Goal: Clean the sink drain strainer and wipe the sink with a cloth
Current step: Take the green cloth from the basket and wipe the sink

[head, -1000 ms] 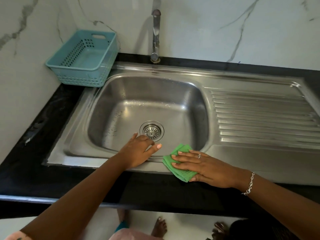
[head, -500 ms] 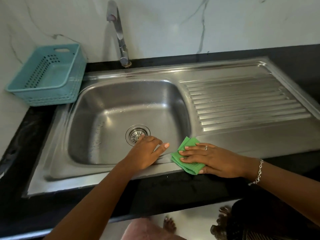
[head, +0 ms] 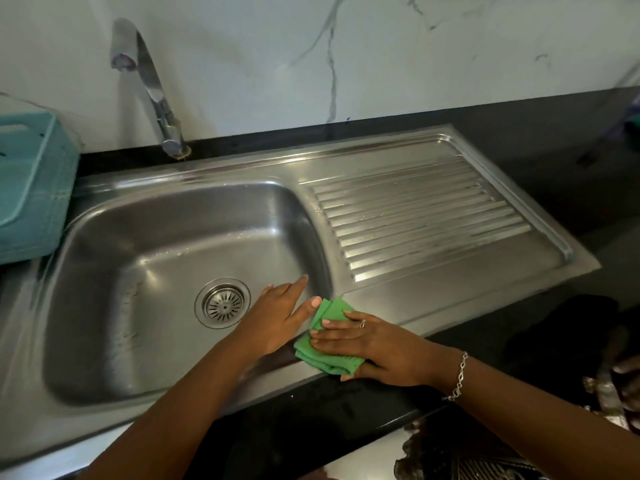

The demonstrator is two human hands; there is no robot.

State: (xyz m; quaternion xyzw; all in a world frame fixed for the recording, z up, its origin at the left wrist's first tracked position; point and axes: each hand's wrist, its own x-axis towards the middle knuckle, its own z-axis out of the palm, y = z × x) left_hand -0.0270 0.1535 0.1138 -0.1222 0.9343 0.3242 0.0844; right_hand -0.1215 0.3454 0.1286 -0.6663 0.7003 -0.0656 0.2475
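head view: a stainless steel sink [head: 104,341] is set into a black countertop [head: 346,403], with the basin at left and a ribbed drainboard [head: 422,216] at right. the drain strainer [head: 222,302] sits seated in the drain opening at the centre of the basin floor, round, with radial slots. the left hand [head: 275,318] reaches over the front rim into the basin, just right of the strainer and apart from it; its fingers [head: 298,284] are extended and spread flat, palm down, holding nothing, and whether they touch the basin wall cannot be told. the thumb tip lies just beside the upper corner of the cloth. the green cloth [head: 323,341], folded into a thick pad, lies on the front rim of the sink at the junction between basin and drainboard, its near edge reaching the countertop. the right hand [head: 374,348] lies flat on top of the cloth, fingers straight and close together, pressing it down rather than gripping it; a ring shows on one finger and a bracelet [head: 459,377] on the wrist. a chrome faucet [head: 152,88] rises from the rear edge, spout angled left. a teal plastic basket [head: 31,188] stands on the countertop at the left end of the sink, against the marble wall [head: 381,57]. water droplets spot the basin floor and rear wall.
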